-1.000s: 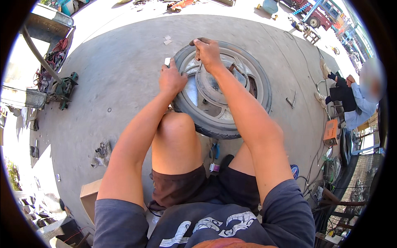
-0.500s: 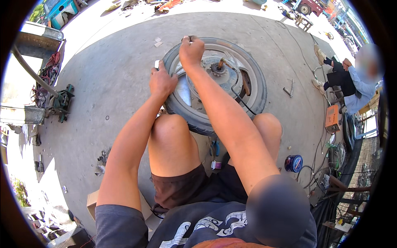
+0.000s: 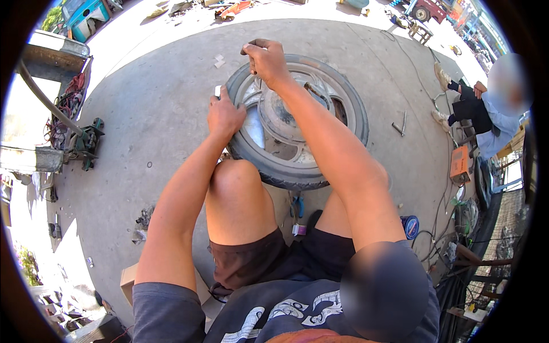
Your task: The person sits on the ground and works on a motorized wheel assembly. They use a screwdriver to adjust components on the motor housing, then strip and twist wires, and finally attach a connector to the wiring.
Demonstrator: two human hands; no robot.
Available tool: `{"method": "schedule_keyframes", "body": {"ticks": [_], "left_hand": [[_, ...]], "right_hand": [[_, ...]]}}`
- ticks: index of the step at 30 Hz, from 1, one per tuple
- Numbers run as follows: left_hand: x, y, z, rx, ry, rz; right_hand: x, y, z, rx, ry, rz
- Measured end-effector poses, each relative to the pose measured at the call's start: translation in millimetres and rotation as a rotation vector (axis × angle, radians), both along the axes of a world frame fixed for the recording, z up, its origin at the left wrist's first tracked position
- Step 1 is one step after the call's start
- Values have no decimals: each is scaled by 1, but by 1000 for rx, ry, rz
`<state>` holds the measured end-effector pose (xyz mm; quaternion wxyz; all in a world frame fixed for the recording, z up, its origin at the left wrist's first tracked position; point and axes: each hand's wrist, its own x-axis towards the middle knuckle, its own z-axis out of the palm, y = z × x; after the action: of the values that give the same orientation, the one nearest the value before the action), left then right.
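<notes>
A wheel with a black tyre (image 3: 357,103) and a dusty grey metal rim lies flat in front of my knees. My left hand (image 3: 226,116) is closed at the tyre's left edge. A small white piece (image 3: 218,90) shows at its fingertips; its kind is unclear. My right hand (image 3: 269,62) is raised over the far left part of the tyre, its fingers curled and pinched together. What they hold, if anything, is too small to make out. My right forearm crosses the wheel and covers part of the hub (image 3: 279,111) and the dark cable there.
Blue-handled pliers (image 3: 297,207) lie between my feet, under the tyre's near edge. A metal tool (image 3: 400,124) lies right of the wheel. A blue tin (image 3: 410,227) stands by my right knee. A seated person (image 3: 486,111) is at the right, near an orange box (image 3: 459,164).
My right hand has lifted slightly from the tyre's far left edge, and its fingers have turned outward. My right elbow has swung right. My left hand stays almost in place.
</notes>
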<state>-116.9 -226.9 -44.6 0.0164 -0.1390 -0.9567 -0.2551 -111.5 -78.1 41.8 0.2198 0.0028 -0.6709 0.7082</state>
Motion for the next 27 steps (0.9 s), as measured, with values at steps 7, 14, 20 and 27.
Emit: {"method": "schedule_keyframes", "body": {"ticks": [7, 14, 20, 27], "left_hand": [[-1, -3, -2, 34, 13, 0], [-5, -1, -8, 51, 35, -41], [-8, -1, -15, 26, 61, -52], [-6, -2, -11, -16, 70, -59]], "right_hand": [[61, 41, 96, 411, 154, -90], [220, 156, 76, 227, -158, -531], [367, 175, -79, 190, -699, -775], [540, 132, -296, 547, -1004, -639]]}}
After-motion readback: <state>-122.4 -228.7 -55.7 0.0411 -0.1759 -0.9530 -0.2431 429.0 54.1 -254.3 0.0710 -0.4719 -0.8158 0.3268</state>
